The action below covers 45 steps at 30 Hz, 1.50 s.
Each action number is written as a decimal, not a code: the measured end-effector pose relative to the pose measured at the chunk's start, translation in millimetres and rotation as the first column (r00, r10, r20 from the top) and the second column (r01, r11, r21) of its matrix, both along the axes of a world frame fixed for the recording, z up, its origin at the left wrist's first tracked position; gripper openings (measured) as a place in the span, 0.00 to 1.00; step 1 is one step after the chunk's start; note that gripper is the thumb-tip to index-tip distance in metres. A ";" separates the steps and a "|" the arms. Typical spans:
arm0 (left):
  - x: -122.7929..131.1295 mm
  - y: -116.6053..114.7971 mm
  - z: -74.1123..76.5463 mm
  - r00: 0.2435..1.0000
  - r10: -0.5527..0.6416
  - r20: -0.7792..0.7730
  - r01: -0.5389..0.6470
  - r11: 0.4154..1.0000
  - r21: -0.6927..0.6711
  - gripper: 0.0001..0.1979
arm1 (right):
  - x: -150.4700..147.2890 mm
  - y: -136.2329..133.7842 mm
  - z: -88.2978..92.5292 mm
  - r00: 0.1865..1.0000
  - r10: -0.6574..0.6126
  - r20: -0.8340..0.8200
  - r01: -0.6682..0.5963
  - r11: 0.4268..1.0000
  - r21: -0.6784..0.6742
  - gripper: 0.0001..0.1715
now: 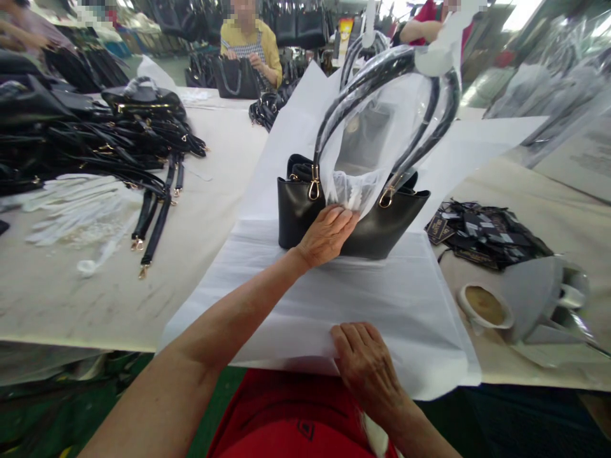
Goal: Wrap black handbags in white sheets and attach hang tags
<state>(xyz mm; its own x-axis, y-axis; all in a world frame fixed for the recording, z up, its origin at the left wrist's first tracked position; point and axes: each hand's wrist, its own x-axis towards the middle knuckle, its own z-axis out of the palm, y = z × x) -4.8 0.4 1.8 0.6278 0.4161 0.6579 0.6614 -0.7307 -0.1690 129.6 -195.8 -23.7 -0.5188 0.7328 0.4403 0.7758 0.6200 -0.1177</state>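
A black handbag (pixel 296 213) with gold clasps stands upright on a stack of white tissue sheets (pixel 382 299). Its wrapped handles (pixel 382 83) arch up, with clear plastic hanging between them. My left hand (pixel 327 235) rests on the bag's front near the top edge, fingertips curled against the crumpled plastic (pixel 356 191) tucked into the bag. My right hand (pixel 365 362) lies at the near edge of the sheets, fingers bent and pinching the paper's edge.
A heap of black straps (pixel 119 146) and white foam pieces (pixel 71 216) covers the table's left. Black hang tags (pixel 482 235) and a tape dispenser (pixel 525 305) sit at the right. Other people handle black bags (pixel 236 76) at the far side.
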 end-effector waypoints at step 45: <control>-0.6 -0.1 3.0 1.000 0.005 -0.026 -0.006 0.999 -0.048 0.19 | 9.4 6.6 19.2 0.983 0.055 -0.175 -0.079 0.988 -0.133 0.12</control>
